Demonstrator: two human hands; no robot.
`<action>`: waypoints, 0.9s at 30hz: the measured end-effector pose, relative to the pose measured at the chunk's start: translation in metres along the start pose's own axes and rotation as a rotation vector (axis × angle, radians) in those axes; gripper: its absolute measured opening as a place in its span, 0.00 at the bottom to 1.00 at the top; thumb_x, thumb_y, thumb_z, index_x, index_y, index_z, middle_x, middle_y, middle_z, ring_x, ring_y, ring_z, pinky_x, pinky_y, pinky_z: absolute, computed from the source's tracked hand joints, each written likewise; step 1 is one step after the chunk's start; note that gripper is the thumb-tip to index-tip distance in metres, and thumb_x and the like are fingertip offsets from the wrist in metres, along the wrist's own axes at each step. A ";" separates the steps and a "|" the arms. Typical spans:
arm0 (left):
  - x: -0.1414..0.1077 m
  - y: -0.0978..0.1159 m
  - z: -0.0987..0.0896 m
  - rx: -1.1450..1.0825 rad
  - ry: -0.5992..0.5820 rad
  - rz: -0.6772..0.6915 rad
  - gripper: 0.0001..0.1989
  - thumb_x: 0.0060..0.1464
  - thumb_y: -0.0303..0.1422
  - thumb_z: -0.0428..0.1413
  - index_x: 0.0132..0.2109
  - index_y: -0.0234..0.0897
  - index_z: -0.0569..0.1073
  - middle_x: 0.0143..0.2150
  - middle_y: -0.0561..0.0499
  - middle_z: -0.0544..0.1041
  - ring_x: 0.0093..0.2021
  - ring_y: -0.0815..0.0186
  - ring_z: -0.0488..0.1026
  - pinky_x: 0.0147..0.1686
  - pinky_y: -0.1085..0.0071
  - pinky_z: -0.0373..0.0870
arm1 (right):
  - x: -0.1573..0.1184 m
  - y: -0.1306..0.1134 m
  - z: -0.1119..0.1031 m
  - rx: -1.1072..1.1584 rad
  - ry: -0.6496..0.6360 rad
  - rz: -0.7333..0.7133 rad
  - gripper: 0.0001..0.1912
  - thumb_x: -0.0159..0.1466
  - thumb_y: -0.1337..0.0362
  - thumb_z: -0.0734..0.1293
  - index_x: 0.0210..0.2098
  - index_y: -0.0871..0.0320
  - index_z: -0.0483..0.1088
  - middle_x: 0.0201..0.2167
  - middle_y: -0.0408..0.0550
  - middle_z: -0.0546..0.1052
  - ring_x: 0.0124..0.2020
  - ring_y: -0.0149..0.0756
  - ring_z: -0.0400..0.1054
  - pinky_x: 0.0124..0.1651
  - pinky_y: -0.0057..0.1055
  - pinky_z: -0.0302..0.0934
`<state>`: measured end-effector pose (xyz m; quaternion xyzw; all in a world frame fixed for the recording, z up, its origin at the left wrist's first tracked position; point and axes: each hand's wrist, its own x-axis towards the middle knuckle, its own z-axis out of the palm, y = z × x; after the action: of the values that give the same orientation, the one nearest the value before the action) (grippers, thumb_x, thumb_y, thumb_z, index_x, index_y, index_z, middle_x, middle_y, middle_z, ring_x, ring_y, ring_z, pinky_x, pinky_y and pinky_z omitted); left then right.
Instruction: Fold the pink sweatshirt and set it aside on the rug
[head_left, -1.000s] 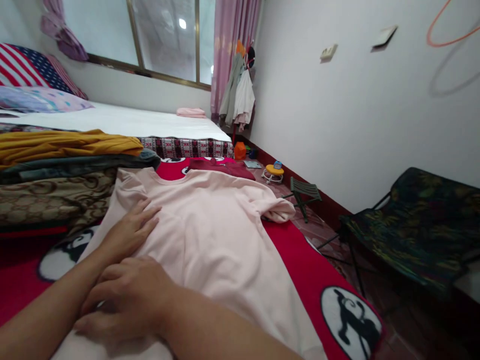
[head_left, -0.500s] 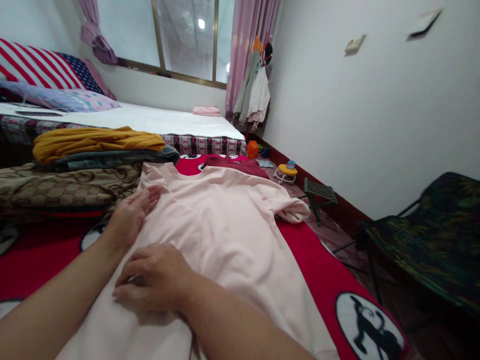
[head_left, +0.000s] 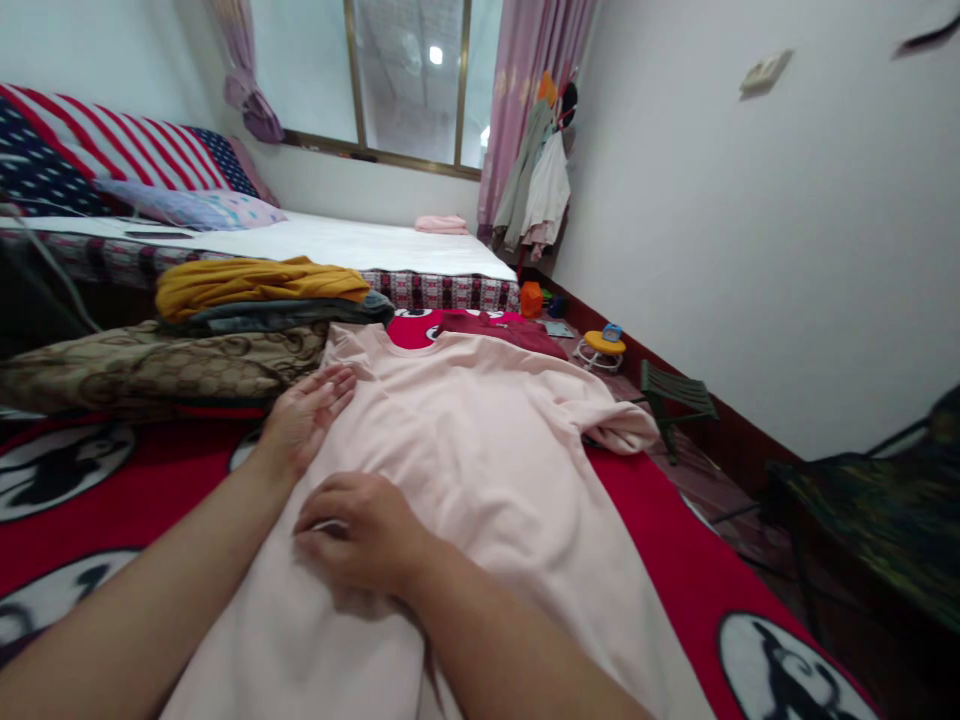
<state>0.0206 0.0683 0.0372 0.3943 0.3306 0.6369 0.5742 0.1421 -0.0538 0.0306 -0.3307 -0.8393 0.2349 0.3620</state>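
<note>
A pale pink shirt (head_left: pixel 495 450) lies spread flat on a red blanket (head_left: pixel 112 480) with black-and-white round prints. My left hand (head_left: pixel 304 415) rests palm down on the shirt's left shoulder area, fingers apart. Closer to me, my right hand (head_left: pixel 364 530) presses on the shirt's left side with fingers curled down onto the fabric. Neither hand lifts any cloth. The shirt's right sleeve (head_left: pixel 622 430) is bunched near the bed's right edge.
A stack of folded cloths, mustard yellow (head_left: pixel 255 280) on top and brown patterned (head_left: pixel 165 365) below, lies left of the shirt. A dark red garment (head_left: pixel 495 330) sits beyond the collar. A second bed (head_left: pixel 360 240), a green folding stool (head_left: pixel 675 395) and a dark folding chair (head_left: pixel 877 500) stand around.
Both hands have slid up the shirt toward its collar. The view has swung left, so the shirt and hands now sit further right in the picture.
</note>
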 end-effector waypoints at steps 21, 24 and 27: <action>0.009 -0.015 -0.010 1.374 -0.283 0.392 0.22 0.58 0.31 0.49 0.59 0.34 0.70 0.67 0.40 0.61 0.69 0.52 0.52 0.67 0.53 0.48 | -0.004 0.035 -0.067 -0.559 0.541 0.451 0.07 0.59 0.70 0.63 0.34 0.55 0.71 0.39 0.51 0.75 0.43 0.43 0.66 0.46 0.38 0.58; 0.007 -0.017 -0.008 1.535 -0.289 0.378 0.24 0.62 0.32 0.46 0.64 0.36 0.64 0.71 0.42 0.53 0.71 0.52 0.45 0.67 0.50 0.46 | 0.003 0.013 -0.055 -0.541 0.494 0.215 0.16 0.62 0.69 0.62 0.49 0.58 0.69 0.54 0.55 0.71 0.55 0.44 0.62 0.57 0.41 0.54; 0.004 -0.013 -0.005 1.582 -0.279 0.372 0.25 0.63 0.32 0.45 0.65 0.35 0.62 0.72 0.41 0.48 0.71 0.52 0.45 0.67 0.54 0.46 | 0.007 0.003 -0.034 -0.487 0.252 0.168 0.27 0.65 0.62 0.61 0.62 0.64 0.59 0.63 0.59 0.62 0.65 0.45 0.52 0.66 0.44 0.45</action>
<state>0.0227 0.0736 0.0237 0.8060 0.5364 0.2456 0.0480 0.1657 -0.0416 0.0530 -0.5028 -0.7890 0.0125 0.3527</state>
